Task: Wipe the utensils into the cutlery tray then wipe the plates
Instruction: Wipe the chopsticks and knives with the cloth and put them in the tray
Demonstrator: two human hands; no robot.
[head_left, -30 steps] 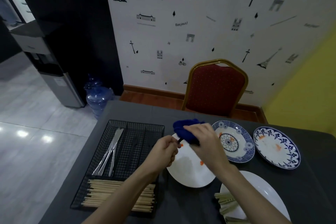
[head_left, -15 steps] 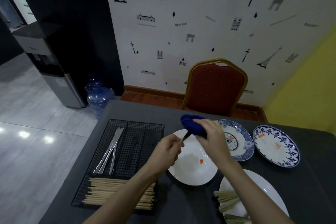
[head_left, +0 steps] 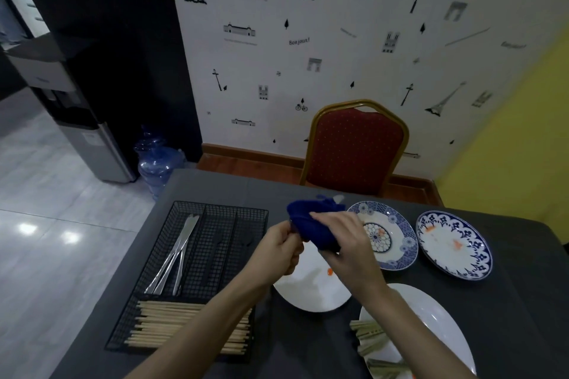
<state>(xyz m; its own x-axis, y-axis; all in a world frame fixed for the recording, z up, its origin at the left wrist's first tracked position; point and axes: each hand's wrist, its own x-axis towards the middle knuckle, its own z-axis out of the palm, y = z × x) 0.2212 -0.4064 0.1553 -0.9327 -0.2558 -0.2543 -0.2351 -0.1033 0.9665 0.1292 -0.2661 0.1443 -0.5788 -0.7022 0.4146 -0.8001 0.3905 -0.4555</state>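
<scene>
**Cloth wrapped round a utensil above the white plate**

We hold a blue cloth (head_left: 314,226) bunched in our right hand (head_left: 341,243), fingers curled over it, and a pale utensil tip (head_left: 338,198) pokes out of the cloth's far end. What kind of utensil it is we cannot tell. Our left hand (head_left: 278,251) is closed just left of the right one, touching the cloth's near edge, gripping what seems to be the utensil's other end; that part is hidden by the fingers.

Directly below both hands lies a white plate (head_left: 311,292) with an orange speck on it. Right of the right hand sits a blue patterned plate (head_left: 391,224), and further right another blue-rimmed plate (head_left: 452,246) with orange smears. Near our right forearm a large white plate (head_left: 437,323) carries greenish sticks (head_left: 371,338).

Left of the left hand stands the black wire cutlery tray (head_left: 215,212) on the dark surface (head_left: 508,317). Metal utensils (head_left: 175,255) lie in its far left compartment, and wooden chopsticks (head_left: 184,323) fill the near crosswise one.

Beyond the hands, a red chair (head_left: 354,148) faces the surface.
</scene>
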